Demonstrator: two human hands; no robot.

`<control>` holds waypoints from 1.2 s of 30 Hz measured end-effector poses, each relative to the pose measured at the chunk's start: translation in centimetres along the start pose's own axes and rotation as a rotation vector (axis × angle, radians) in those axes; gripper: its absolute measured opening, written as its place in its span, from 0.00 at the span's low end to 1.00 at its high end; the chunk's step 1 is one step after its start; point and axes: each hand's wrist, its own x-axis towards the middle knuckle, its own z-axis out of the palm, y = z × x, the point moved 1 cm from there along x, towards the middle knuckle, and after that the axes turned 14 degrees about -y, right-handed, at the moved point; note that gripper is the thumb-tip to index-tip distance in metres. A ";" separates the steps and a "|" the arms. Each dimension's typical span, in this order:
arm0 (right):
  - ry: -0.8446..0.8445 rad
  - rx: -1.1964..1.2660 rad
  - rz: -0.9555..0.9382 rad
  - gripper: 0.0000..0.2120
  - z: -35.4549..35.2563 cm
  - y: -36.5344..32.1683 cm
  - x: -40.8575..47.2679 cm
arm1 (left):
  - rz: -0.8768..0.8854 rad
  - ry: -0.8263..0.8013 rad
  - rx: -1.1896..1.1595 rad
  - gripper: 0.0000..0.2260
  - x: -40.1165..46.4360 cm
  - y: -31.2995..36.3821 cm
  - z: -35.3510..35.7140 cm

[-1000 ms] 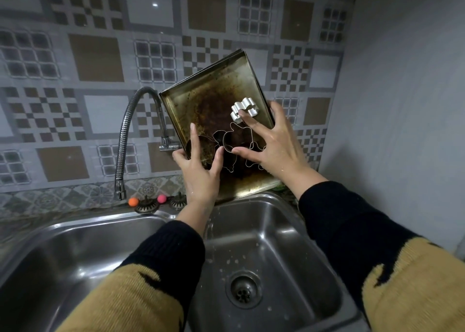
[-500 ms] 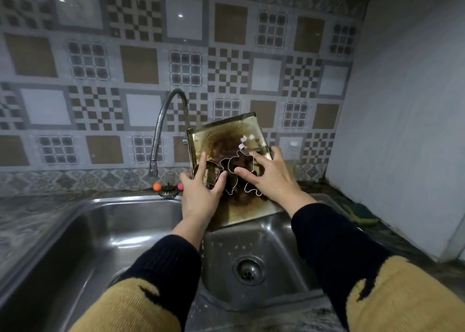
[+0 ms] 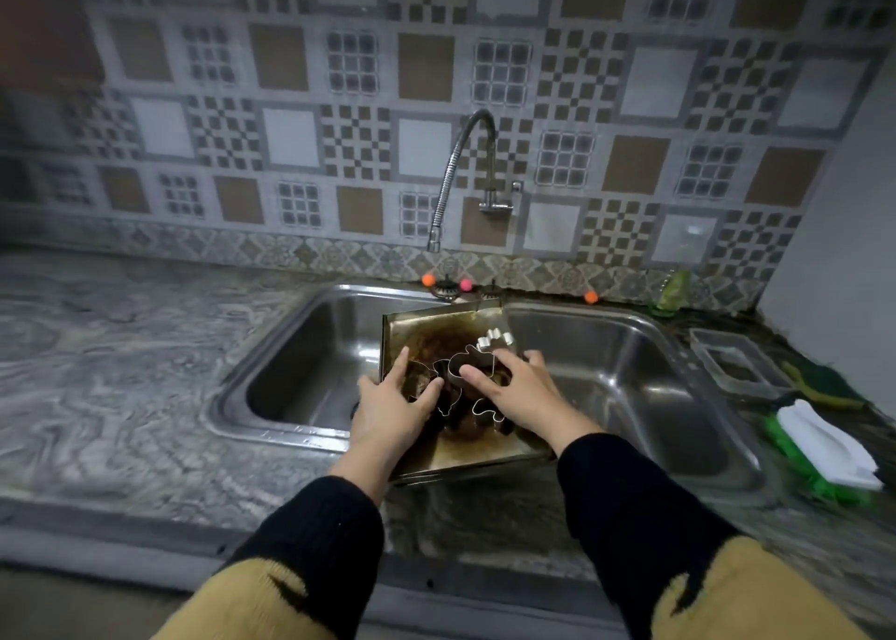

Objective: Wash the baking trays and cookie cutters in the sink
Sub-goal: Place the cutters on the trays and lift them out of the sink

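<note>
Above the double sink set in a marbled grey counter (patterned tiles behind), the baking tray tilts over the divider. The left hand grips its edge, and the right hand presses cookie cutters onto it, fingers spread.
</note>
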 end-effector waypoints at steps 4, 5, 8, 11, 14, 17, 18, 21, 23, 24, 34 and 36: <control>-0.083 -0.001 -0.072 0.44 3.9 -3.7 1.0 | -0.062 0.063 0.001 0.32 -1.6 -3.7 -4.1; -0.095 -0.005 -0.092 0.43 4.9 -4.9 1.2 | -0.072 0.076 -0.003 0.32 -1.8 -4.6 -5.3; -0.106 -0.035 -0.154 0.39 7.6 -8.8 2.1 | -0.107 0.115 -0.029 0.33 -2.0 -7.4 -9.1; -0.106 -0.053 -0.216 0.28 10.3 -13.0 2.9 | -0.126 0.146 -0.073 0.33 -2.0 -10.3 -13.0; -0.114 -0.038 -0.249 0.30 13.4 -17.2 4.2 | -0.154 0.157 -0.056 0.32 -1.8 -13.1 -17.3; -0.130 0.017 -0.256 0.37 16.4 -21.1 5.7 | -0.153 0.163 -0.045 0.32 -1.1 -15.7 -21.4; -0.136 0.036 -0.259 0.41 17.3 -22.3 6.1 | -0.147 0.163 -0.040 0.32 -0.9 -16.6 -22.8; -0.154 0.087 -0.271 0.47 20.3 -25.7 7.2 | -0.154 0.160 -0.005 0.32 -0.2 -19.3 -26.5; -0.150 0.094 -0.264 0.46 21.9 -27.2 8.1 | -0.158 0.151 0.026 0.31 0.5 -20.7 -28.5; -0.145 0.094 -0.257 0.47 22.5 -27.8 8.5 | -0.157 0.147 0.036 0.32 1.1 -21.3 -29.2; -0.091 0.138 -0.183 0.49 23.9 -29.8 15.9 | -0.118 0.067 0.084 0.32 9.3 -23.4 -31.9; -0.089 0.145 -0.160 0.49 23.8 -29.6 18.2 | -0.119 0.050 0.091 0.32 11.7 -23.5 -31.8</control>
